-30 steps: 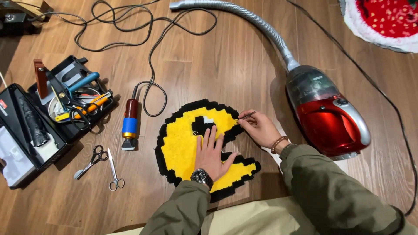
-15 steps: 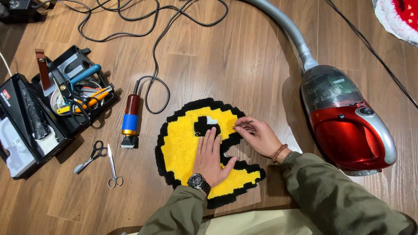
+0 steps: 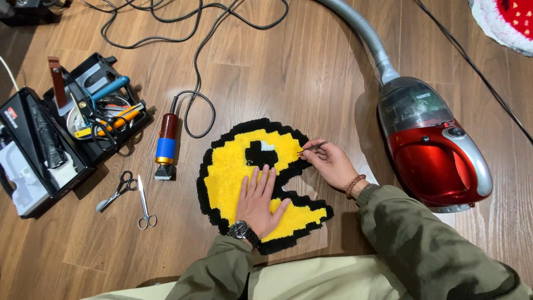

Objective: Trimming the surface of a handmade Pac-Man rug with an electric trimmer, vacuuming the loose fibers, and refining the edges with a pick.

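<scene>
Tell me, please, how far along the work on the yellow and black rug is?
The rug looks fully tufted, colours filled. In hand: the left hand presses it flat while the right hand picks at the edge with tweezers. Remaining tidying can't be judged.

A small red-and-white label [image 3: 12,116] sits on the black rectangular case [image 3: 41,150], well apart to the left of the left hand's fingers [image 3: 260,180].

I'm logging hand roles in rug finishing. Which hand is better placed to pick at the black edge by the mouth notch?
Probably the right hand: it pinches thin tweezers whose tip sits at the black border of the yellow rug. The left hand lies flat on the pile, holding it down.
</scene>
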